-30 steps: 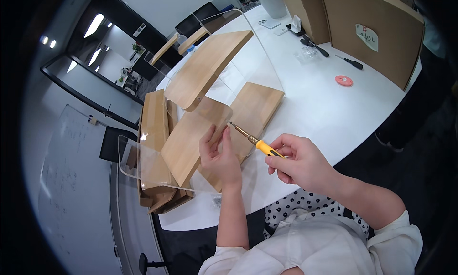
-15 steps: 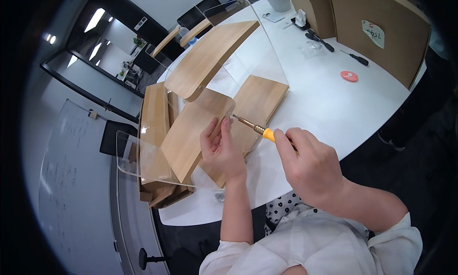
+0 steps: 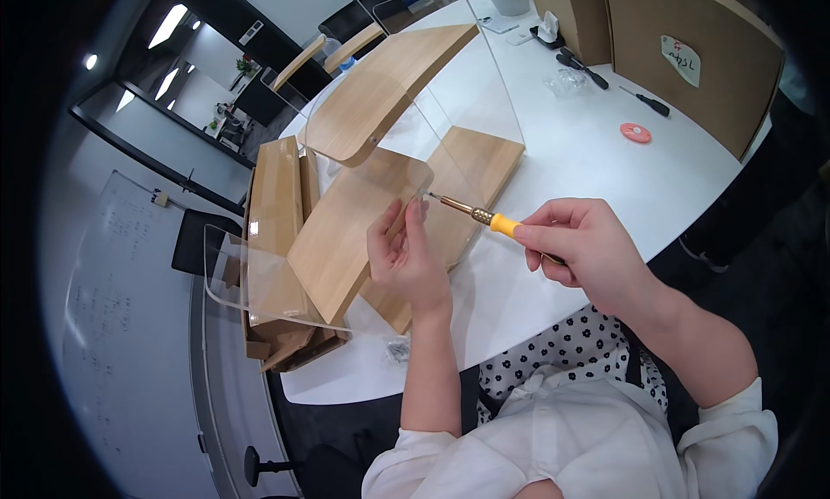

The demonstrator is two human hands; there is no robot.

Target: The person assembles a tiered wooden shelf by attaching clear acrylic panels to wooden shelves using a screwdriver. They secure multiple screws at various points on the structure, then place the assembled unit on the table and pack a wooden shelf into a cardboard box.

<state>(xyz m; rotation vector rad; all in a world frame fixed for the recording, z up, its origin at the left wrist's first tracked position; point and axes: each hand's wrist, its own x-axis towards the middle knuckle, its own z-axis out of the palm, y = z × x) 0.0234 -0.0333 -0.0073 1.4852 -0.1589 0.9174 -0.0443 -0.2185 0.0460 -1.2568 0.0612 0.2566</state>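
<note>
My right hand grips a screwdriver with a yellow handle and a brass-coloured shaft. Its tip points left and meets the edge of a clear acrylic panel, near the rounded corner of a wooden board. Close below that tip, my left hand has its thumb and fingers curled together; what they pinch is too small to make out. Above sits a second wooden board, joined to the clear panels. A third board lies lower, behind the panel.
On the left lies a long cardboard box. Another cardboard piece stands at the back right. Dark-handled screwdrivers, a plastic bag and a pink disc rest on the white table. A small bag of hardware lies near the front edge.
My right hand has turned and shifted right, from a fist over the screwdriver handle to a looser finger grip. The left hand stays by the screwdriver tip. The view has shifted slightly.
</note>
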